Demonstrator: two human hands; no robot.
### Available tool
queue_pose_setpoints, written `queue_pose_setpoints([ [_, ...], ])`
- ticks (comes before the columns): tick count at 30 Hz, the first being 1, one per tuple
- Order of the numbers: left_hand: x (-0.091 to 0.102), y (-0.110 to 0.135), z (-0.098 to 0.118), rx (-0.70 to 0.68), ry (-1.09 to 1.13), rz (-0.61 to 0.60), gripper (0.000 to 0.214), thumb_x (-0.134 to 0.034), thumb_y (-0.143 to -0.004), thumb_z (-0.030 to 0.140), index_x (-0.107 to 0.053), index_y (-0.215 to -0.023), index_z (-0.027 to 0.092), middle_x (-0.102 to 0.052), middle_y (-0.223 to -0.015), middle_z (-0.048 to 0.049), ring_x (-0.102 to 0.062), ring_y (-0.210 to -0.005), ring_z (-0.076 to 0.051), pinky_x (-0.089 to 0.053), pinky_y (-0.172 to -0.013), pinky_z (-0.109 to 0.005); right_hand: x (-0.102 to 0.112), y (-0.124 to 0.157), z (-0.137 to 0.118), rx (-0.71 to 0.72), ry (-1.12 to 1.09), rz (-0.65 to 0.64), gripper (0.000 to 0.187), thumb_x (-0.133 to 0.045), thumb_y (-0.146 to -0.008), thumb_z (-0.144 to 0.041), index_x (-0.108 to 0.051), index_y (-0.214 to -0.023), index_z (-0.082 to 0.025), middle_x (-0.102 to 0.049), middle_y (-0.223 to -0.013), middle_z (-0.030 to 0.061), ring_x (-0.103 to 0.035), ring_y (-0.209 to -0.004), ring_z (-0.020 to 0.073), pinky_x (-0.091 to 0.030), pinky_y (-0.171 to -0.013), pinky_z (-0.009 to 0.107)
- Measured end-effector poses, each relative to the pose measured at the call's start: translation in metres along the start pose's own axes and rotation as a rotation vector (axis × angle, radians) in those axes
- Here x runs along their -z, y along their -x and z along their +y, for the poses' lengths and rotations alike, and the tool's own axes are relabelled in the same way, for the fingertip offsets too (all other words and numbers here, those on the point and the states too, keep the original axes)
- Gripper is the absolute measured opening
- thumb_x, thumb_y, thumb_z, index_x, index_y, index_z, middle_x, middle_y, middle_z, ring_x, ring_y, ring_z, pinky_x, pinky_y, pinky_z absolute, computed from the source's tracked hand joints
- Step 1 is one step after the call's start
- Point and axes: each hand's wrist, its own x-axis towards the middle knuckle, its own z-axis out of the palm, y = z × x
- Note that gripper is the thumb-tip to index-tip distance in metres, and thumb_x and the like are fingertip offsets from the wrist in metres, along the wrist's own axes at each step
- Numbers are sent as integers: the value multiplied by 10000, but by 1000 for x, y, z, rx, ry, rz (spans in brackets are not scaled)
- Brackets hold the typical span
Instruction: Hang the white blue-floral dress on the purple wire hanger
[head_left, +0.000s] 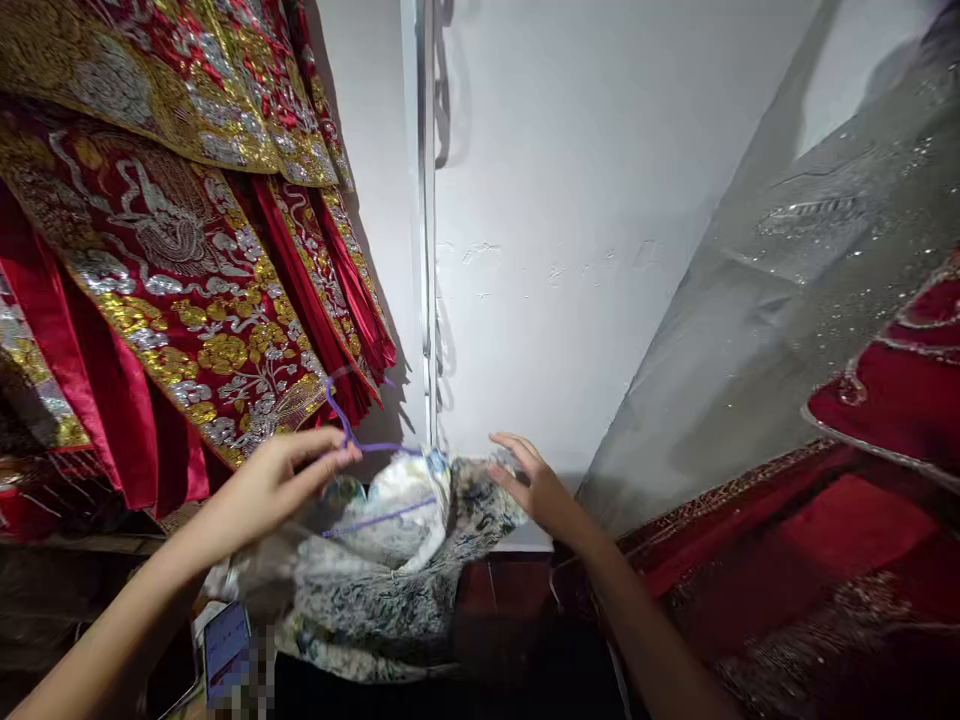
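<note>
A bundle wrapped in grey-and-white patterned fabric (390, 570) sits low against the white wall, with a thin purple cord (375, 448) running over its top. My left hand (281, 485) pinches that cord at the bundle's upper left, fingers closed on it. My right hand (532, 485) is at the bundle's upper right edge with fingers spread, touching or just off the fabric.
Red garments with gold and silver embroidery (187, 280) hang at the left. A grey garment bag (810, 300) and more red embroidered cloth (892, 390) fill the right. A vertical metal rail (428, 250) runs down the wall. A phone (226, 650) lies bottom left.
</note>
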Motion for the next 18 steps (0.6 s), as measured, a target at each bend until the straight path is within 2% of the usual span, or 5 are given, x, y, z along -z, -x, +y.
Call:
queue_pose_setpoints([
  [3,7,-13,-22,2,-32,336,231,-618,-898,411,-673,-884,187,-682,-841,-14,-613,-772,-170,-459,-713,-237,3,-5,-16,-81,-221,-270,467,-458,-926,-613,-530,-705,-208,-560,-641,3,-553,-584,163,-455,-581,286],
  [6,10,-23,-31,-36,-75,506,210,-620,-900,389,-669,-900,185,-673,-882,-18,-607,-827,-173,-449,-758,-240,2,-16,-28,-135,-348,-277,484,-454,-914,-644,-537,-719,-209,-535,-562,-15,-497,-472,143,-392,-475,266],
  [9,8,-27,-30,-106,-74,539,176,-590,-925,351,-638,-900,183,-640,-860,-10,-587,-801,-155,-437,-735,-234,0,-33,-32,-73,-351,-75,453,-523,-881,-642,-538,-757,-207,-497,-574,-30,-443,-490,126,-336,-475,250],
  [13,-3,-25,-34,-201,-79,450,156,-575,-938,309,-603,-853,181,-620,-821,-7,-582,-772,-145,-447,-733,-237,-5,-42,-30,109,-309,185,399,-635,-844,-570,-569,-986,-203,-567,-725,-16,-481,-629,135,-363,-589,246],
  [18,-15,-33,-44,-267,-144,554,105,-592,-926,271,-649,-956,188,-665,-961,-50,-622,-909,-187,-476,-861,-310,-10,-29,-37,75,-437,12,375,-561,-912,-534,-628,-828,-175,-557,-688,3,-490,-623,136,-359,-579,247],
])
